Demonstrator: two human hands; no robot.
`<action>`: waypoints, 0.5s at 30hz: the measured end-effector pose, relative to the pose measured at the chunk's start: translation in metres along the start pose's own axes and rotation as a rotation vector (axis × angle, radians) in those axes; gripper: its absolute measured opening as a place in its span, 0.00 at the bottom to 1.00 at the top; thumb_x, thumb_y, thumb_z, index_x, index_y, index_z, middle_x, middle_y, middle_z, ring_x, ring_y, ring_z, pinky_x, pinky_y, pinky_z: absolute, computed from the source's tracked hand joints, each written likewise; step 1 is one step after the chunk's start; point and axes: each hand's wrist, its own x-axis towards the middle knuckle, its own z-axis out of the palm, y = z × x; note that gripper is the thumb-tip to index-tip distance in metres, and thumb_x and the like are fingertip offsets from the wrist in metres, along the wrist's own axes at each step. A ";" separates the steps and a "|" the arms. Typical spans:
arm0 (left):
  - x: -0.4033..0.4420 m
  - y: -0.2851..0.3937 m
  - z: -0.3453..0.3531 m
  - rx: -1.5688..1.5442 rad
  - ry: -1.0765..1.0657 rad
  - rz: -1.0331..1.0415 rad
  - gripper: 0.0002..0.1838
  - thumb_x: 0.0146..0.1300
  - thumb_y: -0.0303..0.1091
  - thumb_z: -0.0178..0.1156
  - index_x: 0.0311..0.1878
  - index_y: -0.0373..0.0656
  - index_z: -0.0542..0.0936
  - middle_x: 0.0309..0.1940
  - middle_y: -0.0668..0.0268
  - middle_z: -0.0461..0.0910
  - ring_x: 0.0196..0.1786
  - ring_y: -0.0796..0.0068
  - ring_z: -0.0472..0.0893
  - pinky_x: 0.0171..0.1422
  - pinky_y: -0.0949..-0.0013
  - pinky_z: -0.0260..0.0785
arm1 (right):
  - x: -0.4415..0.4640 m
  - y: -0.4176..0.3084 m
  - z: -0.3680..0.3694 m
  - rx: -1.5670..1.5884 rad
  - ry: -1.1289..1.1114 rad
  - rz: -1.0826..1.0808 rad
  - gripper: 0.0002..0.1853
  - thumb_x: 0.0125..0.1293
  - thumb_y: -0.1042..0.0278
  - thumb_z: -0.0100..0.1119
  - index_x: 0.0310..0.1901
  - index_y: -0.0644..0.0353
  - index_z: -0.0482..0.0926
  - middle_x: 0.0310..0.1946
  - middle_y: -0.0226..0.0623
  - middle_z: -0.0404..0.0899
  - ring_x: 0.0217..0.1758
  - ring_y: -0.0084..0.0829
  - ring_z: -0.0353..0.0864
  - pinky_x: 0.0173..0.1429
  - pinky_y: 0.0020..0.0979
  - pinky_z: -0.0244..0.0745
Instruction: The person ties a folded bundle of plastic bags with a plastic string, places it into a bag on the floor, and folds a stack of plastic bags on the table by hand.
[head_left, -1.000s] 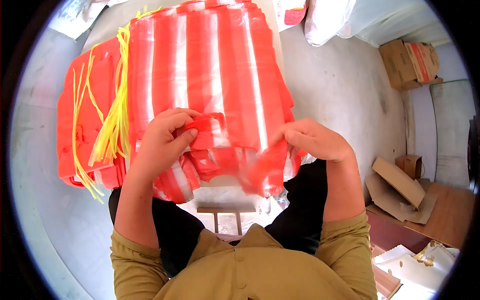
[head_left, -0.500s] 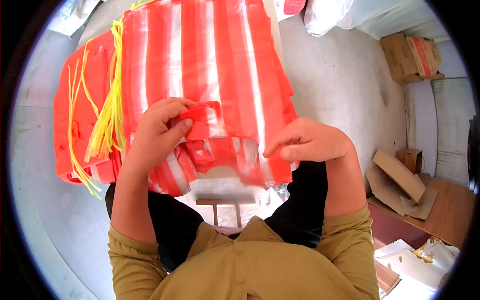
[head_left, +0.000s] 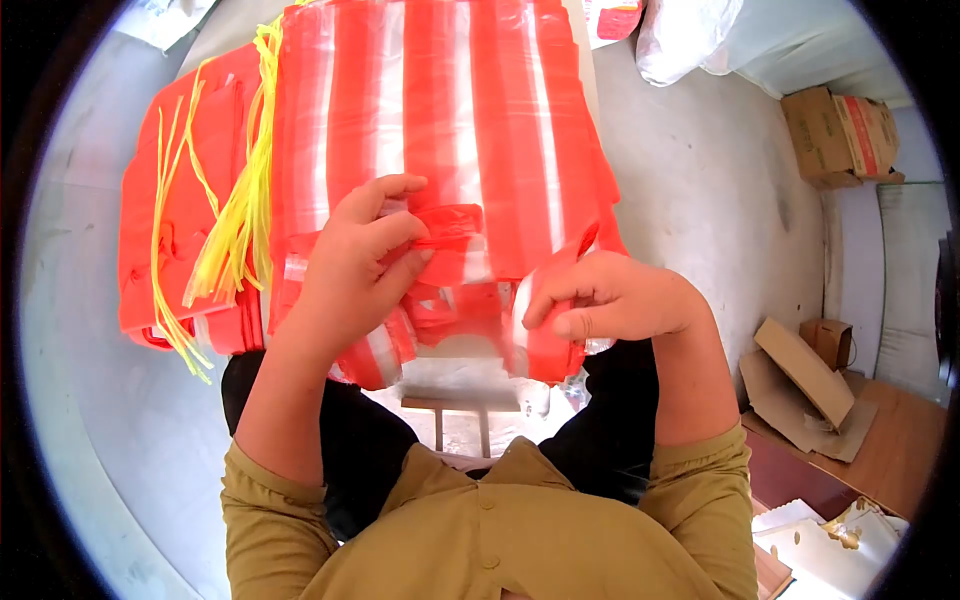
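Observation:
A thick stack of red-and-white striped plastic bags (head_left: 435, 110) lies in front of me, its near end cut into handle parts. My left hand (head_left: 365, 255) pinches a red flap of the top bag between thumb and fingers, near the cut-out. At the right handle part (head_left: 555, 350), my right hand (head_left: 615, 295) rests with loosely bent fingers, thumb and forefinger apart. A bit of red film stands up just behind that hand. What lies beneath its fingers is partly hidden.
Yellow plastic ties (head_left: 240, 210) hang over the stack's left side, beside another red bundle (head_left: 185, 200). A cardboard box (head_left: 840, 135) stands at the back right. Opened cardboard (head_left: 800, 375) lies on a brown wooden surface (head_left: 900, 445) at the right. A small stand (head_left: 460, 408) shows below the bags.
The view has shifted, so the stack sits farther right. My left hand still pinches the red flap. By my right hand, the right handle part has folded and a piece of film has risen.

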 end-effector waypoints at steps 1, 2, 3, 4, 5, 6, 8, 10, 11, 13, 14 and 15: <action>0.000 0.002 -0.003 0.059 0.001 0.042 0.07 0.58 0.21 0.70 0.39 0.37 0.82 0.56 0.57 0.84 0.61 0.50 0.81 0.63 0.56 0.76 | 0.001 -0.004 0.000 0.039 0.007 0.081 0.16 0.77 0.64 0.61 0.54 0.69 0.83 0.46 0.35 0.86 0.36 0.24 0.81 0.43 0.29 0.78; 0.000 0.003 -0.005 0.119 0.002 0.085 0.08 0.57 0.21 0.70 0.39 0.38 0.82 0.56 0.58 0.84 0.62 0.49 0.80 0.65 0.54 0.75 | 0.003 -0.006 0.001 0.032 0.047 0.081 0.16 0.78 0.63 0.60 0.55 0.69 0.83 0.45 0.35 0.86 0.36 0.24 0.82 0.43 0.28 0.79; 0.000 0.003 -0.005 0.144 -0.006 0.133 0.08 0.55 0.21 0.70 0.38 0.39 0.83 0.56 0.58 0.84 0.63 0.49 0.80 0.65 0.54 0.75 | 0.006 -0.007 0.004 0.025 0.087 0.082 0.16 0.79 0.63 0.59 0.55 0.68 0.83 0.44 0.34 0.86 0.36 0.23 0.82 0.42 0.28 0.79; 0.000 0.002 -0.006 0.169 -0.016 0.181 0.09 0.54 0.21 0.70 0.38 0.39 0.83 0.55 0.59 0.84 0.63 0.49 0.80 0.66 0.53 0.75 | 0.008 -0.008 0.005 0.018 0.127 0.082 0.16 0.80 0.62 0.59 0.55 0.68 0.83 0.43 0.33 0.86 0.36 0.23 0.83 0.42 0.27 0.80; 0.000 0.001 -0.007 0.194 -0.025 0.228 0.09 0.53 0.20 0.70 0.38 0.40 0.83 0.55 0.60 0.85 0.63 0.49 0.80 0.66 0.52 0.75 | 0.010 -0.010 0.005 0.058 0.131 0.133 0.16 0.80 0.62 0.57 0.55 0.68 0.83 0.42 0.33 0.86 0.36 0.23 0.84 0.41 0.27 0.81; -0.001 0.001 -0.007 0.188 -0.042 0.236 0.10 0.52 0.20 0.70 0.38 0.40 0.83 0.54 0.60 0.85 0.63 0.50 0.80 0.66 0.52 0.75 | 0.011 -0.013 0.005 0.098 0.135 0.183 0.16 0.81 0.62 0.56 0.55 0.67 0.83 0.41 0.32 0.87 0.36 0.22 0.86 0.40 0.27 0.81; -0.004 0.003 -0.009 0.177 -0.076 0.253 0.11 0.52 0.20 0.69 0.39 0.41 0.84 0.52 0.61 0.86 0.62 0.51 0.80 0.66 0.53 0.75 | 0.013 -0.017 0.003 0.138 0.143 0.252 0.16 0.82 0.62 0.55 0.55 0.67 0.84 0.39 0.32 0.87 0.36 0.22 0.87 0.39 0.26 0.82; -0.008 0.001 -0.011 0.153 -0.103 0.257 0.13 0.50 0.19 0.69 0.41 0.41 0.83 0.52 0.62 0.86 0.64 0.49 0.80 0.67 0.51 0.75 | 0.017 -0.020 0.001 0.141 0.152 0.291 0.17 0.83 0.61 0.53 0.55 0.66 0.84 0.37 0.31 0.87 0.36 0.22 0.88 0.38 0.27 0.83; -0.010 0.000 -0.011 0.140 -0.117 0.258 0.15 0.49 0.19 0.69 0.42 0.41 0.83 0.52 0.63 0.86 0.65 0.49 0.79 0.67 0.50 0.75 | 0.019 -0.018 0.002 0.133 0.161 0.289 0.17 0.83 0.61 0.53 0.55 0.66 0.85 0.37 0.31 0.87 0.36 0.21 0.88 0.38 0.27 0.83; -0.011 -0.002 -0.010 0.136 -0.119 0.262 0.16 0.49 0.18 0.68 0.43 0.41 0.83 0.52 0.63 0.86 0.64 0.49 0.80 0.67 0.51 0.75 | 0.024 -0.013 0.003 0.117 0.178 0.285 0.18 0.83 0.60 0.53 0.56 0.66 0.85 0.37 0.31 0.87 0.35 0.21 0.87 0.38 0.27 0.82; -0.011 -0.002 -0.010 0.134 -0.119 0.265 0.16 0.49 0.18 0.68 0.43 0.42 0.83 0.51 0.63 0.87 0.64 0.49 0.80 0.66 0.51 0.75 | 0.026 -0.015 0.004 0.101 0.173 0.276 0.18 0.83 0.60 0.53 0.55 0.66 0.85 0.37 0.31 0.88 0.35 0.21 0.87 0.38 0.27 0.82; -0.011 -0.003 -0.009 0.137 -0.115 0.269 0.16 0.49 0.18 0.68 0.43 0.42 0.83 0.51 0.63 0.87 0.63 0.49 0.80 0.66 0.51 0.75 | 0.029 -0.017 0.005 0.085 0.168 0.268 0.18 0.83 0.60 0.53 0.55 0.66 0.86 0.37 0.31 0.88 0.34 0.21 0.87 0.38 0.26 0.82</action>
